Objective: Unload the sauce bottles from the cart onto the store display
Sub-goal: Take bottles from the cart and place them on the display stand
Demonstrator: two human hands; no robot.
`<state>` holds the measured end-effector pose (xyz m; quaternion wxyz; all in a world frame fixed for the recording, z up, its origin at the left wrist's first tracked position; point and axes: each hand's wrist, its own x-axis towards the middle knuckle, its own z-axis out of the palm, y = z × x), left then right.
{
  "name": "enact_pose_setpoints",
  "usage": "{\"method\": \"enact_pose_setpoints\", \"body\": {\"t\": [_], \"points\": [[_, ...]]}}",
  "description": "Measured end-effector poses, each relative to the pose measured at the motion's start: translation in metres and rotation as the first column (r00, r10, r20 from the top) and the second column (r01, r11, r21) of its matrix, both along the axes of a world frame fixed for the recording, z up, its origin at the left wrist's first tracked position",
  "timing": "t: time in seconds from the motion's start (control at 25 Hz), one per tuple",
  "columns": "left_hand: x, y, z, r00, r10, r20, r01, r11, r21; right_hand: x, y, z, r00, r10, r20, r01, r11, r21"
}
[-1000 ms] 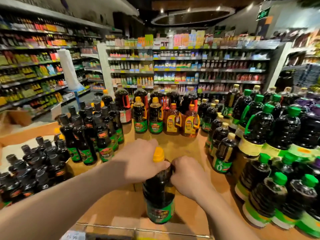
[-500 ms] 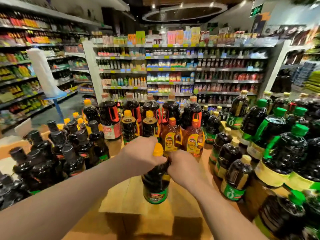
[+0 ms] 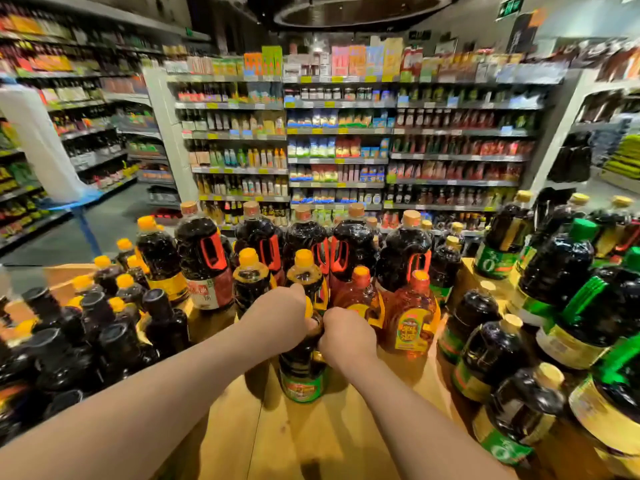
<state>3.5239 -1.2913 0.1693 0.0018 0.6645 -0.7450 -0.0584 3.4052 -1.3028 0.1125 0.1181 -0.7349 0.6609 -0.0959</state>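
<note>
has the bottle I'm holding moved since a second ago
Yes. The bottle in the left hand and right hand has gone forward across the wooden display, now close to the amber bottles at the back.

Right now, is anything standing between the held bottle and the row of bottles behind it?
Nothing visible. Both hands, left hand and right hand, grip the dark bottle, already beside that row.

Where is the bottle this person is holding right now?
In the head view, the dark bottle with a green label stands centre frame on the wooden display, gripped at its neck by both hands, just before the amber bottles.
</note>
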Motion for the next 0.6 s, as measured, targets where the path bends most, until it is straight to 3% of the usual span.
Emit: {"method": "enact_pose_setpoints", "body": {"t": [0.32, 0.6], "points": [[-0.002, -0.046, -0.007, 0.997, 0.065, 0.035, -0.067, 0.996, 0.063, 0.005, -0.044, -0.001, 0.997, 0.057, -0.042, -0.056, 0.998, 0.027], [-0.003, -0.038, -0.014, 0.999, 0.036, 0.005, -0.036, 0.998, 0.044, 0.0, -0.028, -0.008, 0.995, 0.082, -0.048, -0.084, 0.996, -0.034]]}}
